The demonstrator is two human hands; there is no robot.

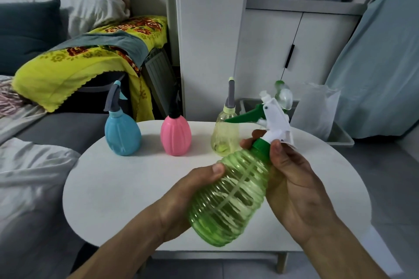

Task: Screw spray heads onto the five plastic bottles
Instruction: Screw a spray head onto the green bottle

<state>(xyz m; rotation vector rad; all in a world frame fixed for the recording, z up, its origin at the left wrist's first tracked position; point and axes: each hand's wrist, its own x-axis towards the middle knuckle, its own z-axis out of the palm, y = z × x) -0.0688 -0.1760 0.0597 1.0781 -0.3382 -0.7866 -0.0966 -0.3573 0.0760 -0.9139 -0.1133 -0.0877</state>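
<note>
I hold a ribbed green bottle (pixel 231 197) tilted above the white oval table (pixel 127 188). My left hand (pixel 188 197) wraps around its body. My right hand (pixel 292 176) pinches the green collar of the white spray head (pixel 275 118), which sits on the bottle's neck with its green trigger pointing left. Along the table's far edge stand a blue bottle (pixel 122 136), a pink bottle (pixel 175 135) and a clear yellow bottle (pixel 224 136), each with a spray head on top. A further greenish spray head (pixel 284 96) shows blurred behind the held one; its bottle is hidden.
A grey sofa with white bedding (pixel 29 172) lies to the left, with a yellow flowered blanket (pixel 79 61) behind it. A white cabinet (pixel 294 52) stands behind the table. A clear plastic bag (pixel 315 111) rests in a grey bin at the right.
</note>
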